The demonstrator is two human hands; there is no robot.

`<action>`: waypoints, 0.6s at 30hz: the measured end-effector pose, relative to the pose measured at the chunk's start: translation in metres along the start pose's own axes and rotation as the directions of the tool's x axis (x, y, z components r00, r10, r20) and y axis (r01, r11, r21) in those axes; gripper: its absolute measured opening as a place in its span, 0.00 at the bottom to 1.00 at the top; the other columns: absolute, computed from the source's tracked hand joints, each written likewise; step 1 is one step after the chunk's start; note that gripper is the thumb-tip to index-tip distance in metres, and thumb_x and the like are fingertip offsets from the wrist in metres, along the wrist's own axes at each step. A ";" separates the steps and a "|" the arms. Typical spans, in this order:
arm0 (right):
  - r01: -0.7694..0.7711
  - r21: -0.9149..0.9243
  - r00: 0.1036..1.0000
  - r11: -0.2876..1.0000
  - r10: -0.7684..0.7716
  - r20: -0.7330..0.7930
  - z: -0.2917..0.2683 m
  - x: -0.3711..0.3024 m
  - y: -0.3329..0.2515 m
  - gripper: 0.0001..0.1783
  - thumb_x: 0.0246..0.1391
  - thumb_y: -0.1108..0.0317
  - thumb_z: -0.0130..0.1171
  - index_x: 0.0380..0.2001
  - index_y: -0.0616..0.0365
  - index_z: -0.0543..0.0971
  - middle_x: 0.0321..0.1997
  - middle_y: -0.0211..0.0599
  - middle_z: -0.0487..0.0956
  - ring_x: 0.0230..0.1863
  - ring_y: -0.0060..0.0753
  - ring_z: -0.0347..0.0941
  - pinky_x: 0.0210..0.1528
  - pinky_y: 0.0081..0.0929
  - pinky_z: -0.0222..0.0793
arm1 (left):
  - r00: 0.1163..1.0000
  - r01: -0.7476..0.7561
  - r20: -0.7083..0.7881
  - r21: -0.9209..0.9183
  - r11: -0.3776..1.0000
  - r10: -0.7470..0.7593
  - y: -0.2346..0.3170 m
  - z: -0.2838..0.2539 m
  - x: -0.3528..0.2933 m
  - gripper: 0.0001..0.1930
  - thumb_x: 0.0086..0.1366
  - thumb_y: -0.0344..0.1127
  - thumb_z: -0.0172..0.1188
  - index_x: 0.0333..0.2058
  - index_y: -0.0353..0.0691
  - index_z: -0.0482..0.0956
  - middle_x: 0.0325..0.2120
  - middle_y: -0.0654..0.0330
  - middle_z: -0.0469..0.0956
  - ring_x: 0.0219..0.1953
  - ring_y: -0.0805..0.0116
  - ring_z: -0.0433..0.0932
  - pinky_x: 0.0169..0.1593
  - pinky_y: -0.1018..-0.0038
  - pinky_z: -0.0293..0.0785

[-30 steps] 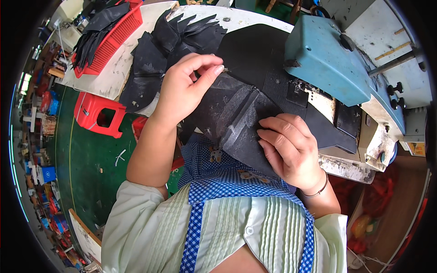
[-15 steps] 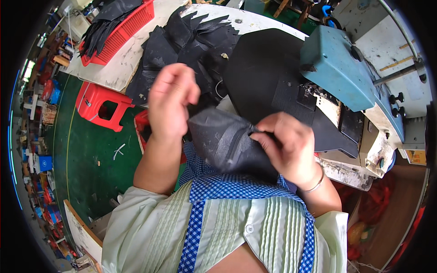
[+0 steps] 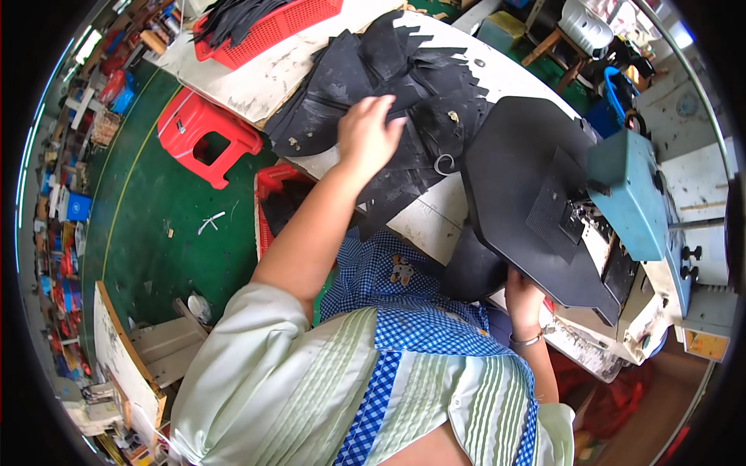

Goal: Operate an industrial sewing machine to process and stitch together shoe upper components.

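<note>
My left hand (image 3: pixel 369 136) is over the pile of flat black sheet pieces (image 3: pixel 326 109) on the white table, fingers apart and nothing in them. My right hand (image 3: pixel 524 301), with a bracelet at the wrist, is low beside the sewing machine (image 3: pixel 633 194). The machine's black plate (image 3: pixel 517 179) hides most of that hand's fingers. A curved black sheet piece (image 3: pixel 471 268) reaches to the right hand's thumb side and hangs below the plate's edge, over my blue checked apron (image 3: pixel 365 272); it appears gripped there.
A red basket (image 3: pixel 272 31) of black strips stands on the table's far left. On the green floor are a red stool (image 3: pixel 206 136) and another red basket (image 3: pixel 262 210). A pale ring (image 3: pixel 444 164) lies by the pile. At the back right is a blue bin (image 3: pixel 610 105).
My left hand has gone from near the held black piece out over the pile. My right hand has moved down and right, taking the piece below the machine plate. The view has shifted.
</note>
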State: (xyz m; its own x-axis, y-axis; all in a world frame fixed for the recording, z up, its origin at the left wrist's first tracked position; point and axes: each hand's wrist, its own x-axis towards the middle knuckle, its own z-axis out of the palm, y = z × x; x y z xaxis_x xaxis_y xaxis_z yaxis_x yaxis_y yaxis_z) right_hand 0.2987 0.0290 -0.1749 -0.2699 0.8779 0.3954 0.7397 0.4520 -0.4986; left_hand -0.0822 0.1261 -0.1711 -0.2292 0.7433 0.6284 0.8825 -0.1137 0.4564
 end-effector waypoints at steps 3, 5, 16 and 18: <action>-0.044 -0.069 0.999 0.997 0.045 0.016 -0.009 0.000 -0.008 0.08 0.60 0.78 0.63 0.42 0.68 0.81 0.39 0.48 0.83 0.38 0.44 0.80 0.44 0.39 0.75 | 0.960 0.175 0.192 0.156 0.972 -0.204 0.013 0.035 0.016 0.21 0.59 0.46 0.73 0.48 0.44 0.82 0.43 0.55 0.80 0.50 0.53 0.78 0.55 0.56 0.73; -0.088 -0.025 0.995 0.996 0.089 0.037 -0.013 0.001 -0.016 0.07 0.59 0.77 0.64 0.40 0.67 0.81 0.37 0.46 0.83 0.36 0.42 0.80 0.41 0.38 0.74 | 0.927 0.228 0.264 0.163 0.960 -0.265 0.005 0.049 0.018 0.16 0.57 0.42 0.75 0.42 0.47 0.82 0.41 0.60 0.79 0.50 0.54 0.77 0.53 0.55 0.72; 0.571 -0.087 0.821 0.817 -0.569 0.045 -0.075 0.013 -0.078 0.19 0.47 0.80 0.72 0.45 0.66 0.81 0.32 0.40 0.82 0.25 0.32 0.78 0.25 0.29 0.74 | 0.946 -0.020 -0.290 -0.492 0.871 -0.142 0.056 -0.081 0.025 0.11 0.67 0.23 0.65 0.38 0.37 0.69 0.23 0.63 0.70 0.23 0.77 0.70 0.29 0.78 0.68; 0.655 -0.051 0.751 0.754 -0.657 -0.068 -0.085 0.036 -0.098 0.20 0.45 0.81 0.72 0.44 0.66 0.82 0.32 0.38 0.81 0.25 0.30 0.78 0.24 0.27 0.73 | 0.967 -0.022 -0.223 -0.557 0.830 -0.124 0.088 -0.103 0.013 0.11 0.66 0.20 0.64 0.40 0.35 0.69 0.24 0.64 0.70 0.23 0.80 0.67 0.29 0.80 0.67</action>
State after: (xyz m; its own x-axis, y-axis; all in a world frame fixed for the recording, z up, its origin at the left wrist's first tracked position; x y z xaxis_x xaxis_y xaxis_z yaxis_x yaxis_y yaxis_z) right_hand 0.2683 0.0028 -0.0462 -0.6470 0.3514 0.6767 0.4121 0.9078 -0.0774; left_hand -0.0495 0.0577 -0.0577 -0.4223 0.5862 0.6914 0.5089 -0.4780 0.7160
